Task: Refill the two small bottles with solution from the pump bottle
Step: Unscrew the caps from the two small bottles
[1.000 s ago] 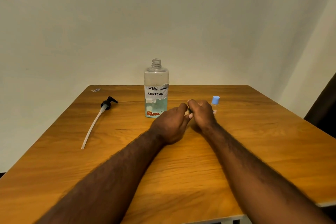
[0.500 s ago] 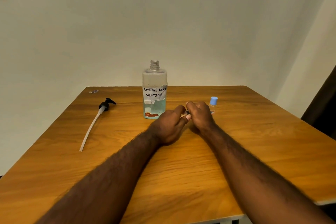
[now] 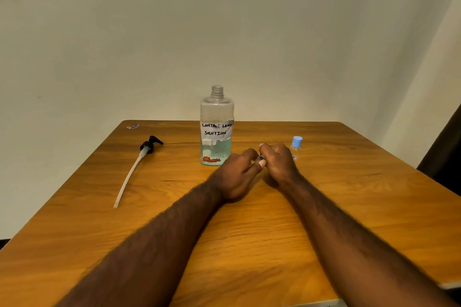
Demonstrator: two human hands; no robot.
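The clear pump bottle (image 3: pixel 216 129), labelled "contact lens solution", stands uncapped at the table's middle back, about a third full of bluish liquid. Its black pump head with a long white tube (image 3: pixel 138 164) lies to the left on the table. A small bottle with a blue cap (image 3: pixel 296 147) stands upright just right of my hands. My left hand (image 3: pixel 239 172) and my right hand (image 3: pixel 277 162) meet in front of the pump bottle, fingers curled around a small object (image 3: pixel 261 158) that is almost wholly hidden between them; only a dark tip shows.
The wooden table (image 3: pixel 249 232) fills the lower view, backed by a plain wall. A small scrap (image 3: pixel 133 126) lies at the far left corner. A dark shape stands off the table's right edge.
Both hands stay together on the hidden object with only slight finger shifts. The view has tilted a little; nothing on the table has moved.
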